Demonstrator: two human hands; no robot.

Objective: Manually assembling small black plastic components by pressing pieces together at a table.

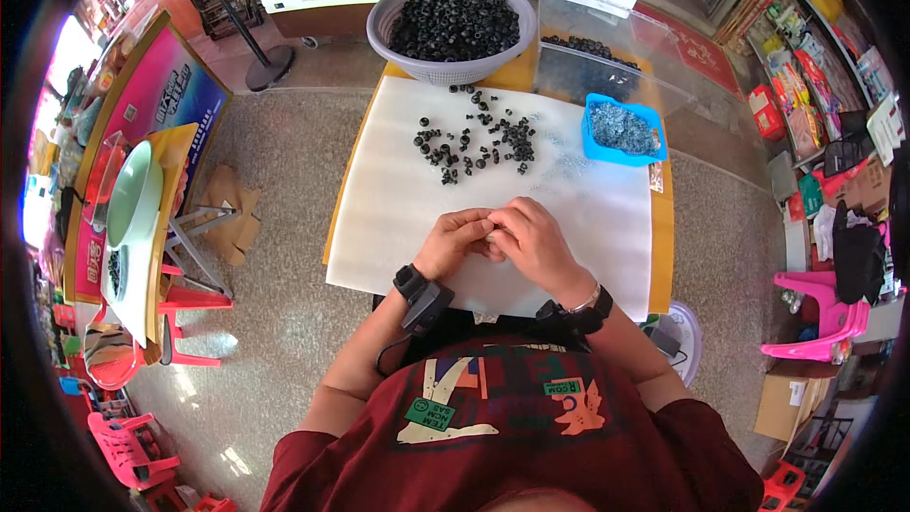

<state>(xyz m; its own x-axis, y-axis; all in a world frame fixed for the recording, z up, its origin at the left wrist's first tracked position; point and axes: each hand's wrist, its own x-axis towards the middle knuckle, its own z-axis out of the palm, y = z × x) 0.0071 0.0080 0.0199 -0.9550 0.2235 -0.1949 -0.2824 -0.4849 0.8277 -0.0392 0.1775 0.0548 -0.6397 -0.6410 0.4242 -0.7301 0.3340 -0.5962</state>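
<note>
My left hand (455,241) and my right hand (533,239) meet over the near half of a white sheet (379,199) on the table. Their fingers are pinched together fingertip to fingertip, and whatever lies between them is hidden or too small to name. Beyond the hands, small black ring-like parts (515,140) lie scattered in a loose group. A grey-lilac colander-like basket (379,30) at the far edge is heaped with many similar black parts (455,21). To the right stands a bright blue basket (595,142) holding small clear-bluish pieces (623,127).
A transparent bin (578,62) with more black parts stands at the far right. Left of the table are a standing fan (270,68) and a side table with a green basin (136,194). Pink stools (820,318) and stocked shelves line the right side.
</note>
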